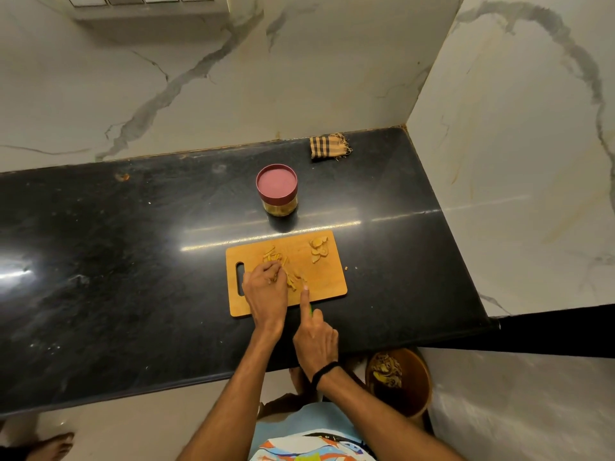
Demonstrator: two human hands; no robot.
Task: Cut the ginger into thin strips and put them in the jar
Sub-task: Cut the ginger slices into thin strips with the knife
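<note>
The right grip (316, 341) closes on a green-handled knife (311, 310), forefinger stretched forward — just beyond and to its left, the left grip (266, 289) pinches ginger strips (290, 277) on the cutting board (329, 281); ginger slices (319, 249) wait far-right, the lidded jar (277, 189) behind on the worktop (133, 227).

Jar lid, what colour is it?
The jar lid is a dark pinkish red; the head view looks down on it.

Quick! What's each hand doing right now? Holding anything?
Left hand: fingers curled on the ginger strips, holding them on the cutting board.
Right hand: grips a green-handled knife, forefinger straight along it.
</note>
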